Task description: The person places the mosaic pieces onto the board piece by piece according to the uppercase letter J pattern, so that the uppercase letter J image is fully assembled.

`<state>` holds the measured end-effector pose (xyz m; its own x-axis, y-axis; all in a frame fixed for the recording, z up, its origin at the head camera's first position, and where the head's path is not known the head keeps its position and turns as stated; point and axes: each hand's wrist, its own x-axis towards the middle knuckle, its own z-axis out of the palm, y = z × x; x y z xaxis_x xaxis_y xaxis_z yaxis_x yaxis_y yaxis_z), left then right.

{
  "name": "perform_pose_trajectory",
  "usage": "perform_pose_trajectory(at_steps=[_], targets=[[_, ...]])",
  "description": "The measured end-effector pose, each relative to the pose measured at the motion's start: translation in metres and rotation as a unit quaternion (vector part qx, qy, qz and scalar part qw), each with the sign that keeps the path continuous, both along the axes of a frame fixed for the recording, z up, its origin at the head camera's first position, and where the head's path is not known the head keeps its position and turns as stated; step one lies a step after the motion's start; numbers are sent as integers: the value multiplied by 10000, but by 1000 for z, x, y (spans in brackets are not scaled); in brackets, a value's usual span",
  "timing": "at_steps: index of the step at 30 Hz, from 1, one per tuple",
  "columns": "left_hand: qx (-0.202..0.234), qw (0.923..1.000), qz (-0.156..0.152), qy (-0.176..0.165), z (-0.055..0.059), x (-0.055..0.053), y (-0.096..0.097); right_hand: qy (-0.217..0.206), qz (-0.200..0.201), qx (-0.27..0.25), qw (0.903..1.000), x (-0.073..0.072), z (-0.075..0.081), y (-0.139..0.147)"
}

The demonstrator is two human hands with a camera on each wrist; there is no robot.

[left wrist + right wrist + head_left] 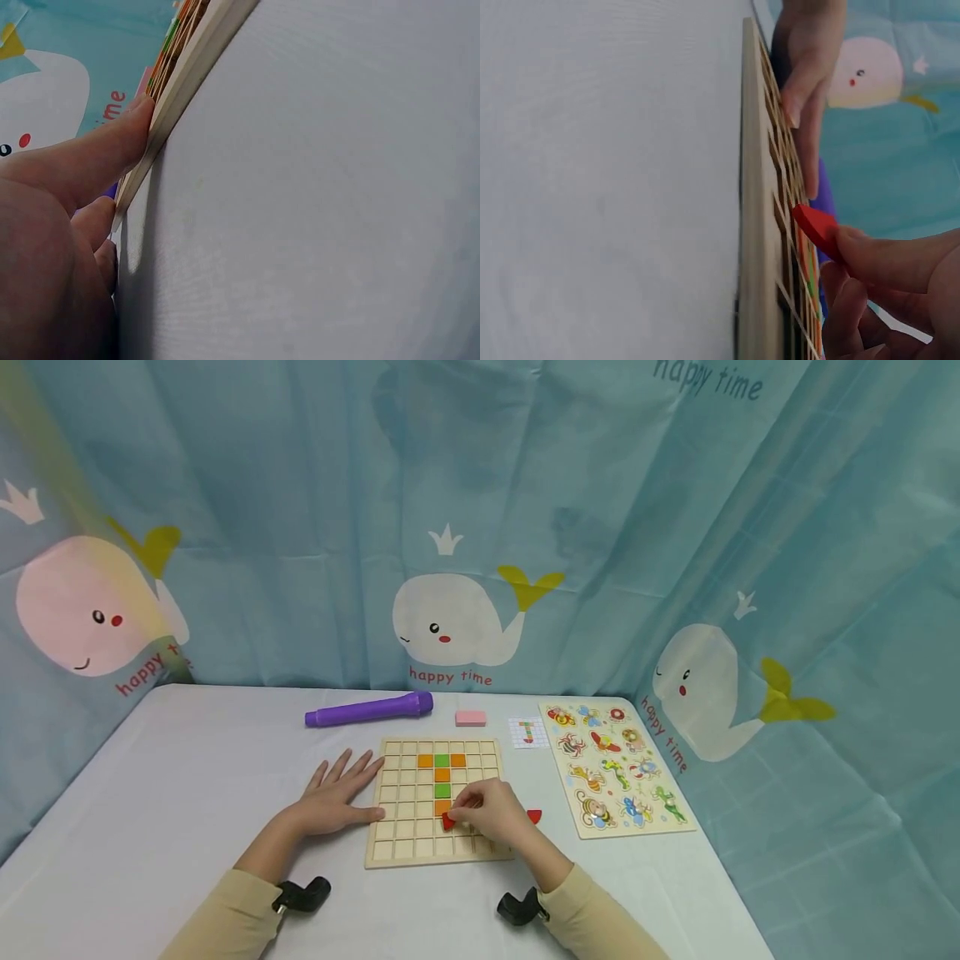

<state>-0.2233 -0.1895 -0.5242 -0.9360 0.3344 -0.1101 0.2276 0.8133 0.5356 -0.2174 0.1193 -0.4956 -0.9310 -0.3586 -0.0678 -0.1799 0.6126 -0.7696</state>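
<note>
A square wooden grid board (405,852) lies on the white table, with orange and green square tiles (442,791) set in its cells in a T-like pattern. My right hand (491,812) pinches a red tile (819,227) between thumb and fingers, just over the board below the lowest orange tile. In the head view the red tile's full shape is partly covered by fingertips. My left hand (330,802) is spread flat at the board's left side, its thumb and fingertips touching the edge. Another red piece (534,816) with a rounded side lies right of the board, beside my right wrist.
Behind the board lie a purple microphone-shaped stick (369,710), a pink block (470,718) and a small pattern card (528,732). A wooden insect puzzle board (615,768) lies at the right. A blue whale-print curtain (322,527) hangs around the table's back and sides.
</note>
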Motion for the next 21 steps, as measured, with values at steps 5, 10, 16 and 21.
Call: perform_pose_trajectory(at_steps=[5, 10, 16, 21], targets=[[4, 10000, 10, 0, -1, 0, -1, 192, 114, 299, 9993, -1, -11, -6], [34, 10000, -24, 6, -2, -3, 2, 450, 82, 648, 9969, -2, -10, -8], [27, 10000, 75, 42, 0, -1, 1, 503, 178, 716, 9960, -2, -5, -12], [-36, 10000, 25, -19, -2, -2, 1, 410, -14, 667, 9969, 0, 5, -2]])
